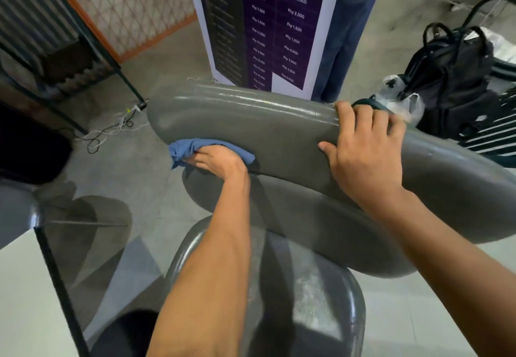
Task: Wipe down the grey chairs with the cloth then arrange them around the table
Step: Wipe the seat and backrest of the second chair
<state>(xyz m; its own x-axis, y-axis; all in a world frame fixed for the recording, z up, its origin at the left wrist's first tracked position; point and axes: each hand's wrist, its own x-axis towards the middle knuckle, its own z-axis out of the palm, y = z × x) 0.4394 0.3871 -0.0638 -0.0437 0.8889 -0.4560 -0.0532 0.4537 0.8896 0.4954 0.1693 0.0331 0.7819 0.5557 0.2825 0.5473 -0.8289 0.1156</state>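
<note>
Left hand [215, 161] presses cloth [184, 148] (blue) against chair backrest [251, 125].

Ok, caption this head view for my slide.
Left hand wipes grey chair backrest with blue cloth; right hand steadies it.

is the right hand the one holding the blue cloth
No, the left hand grips the blue cloth against the grey backrest, while the right hand holds the backrest's top edge.
</note>
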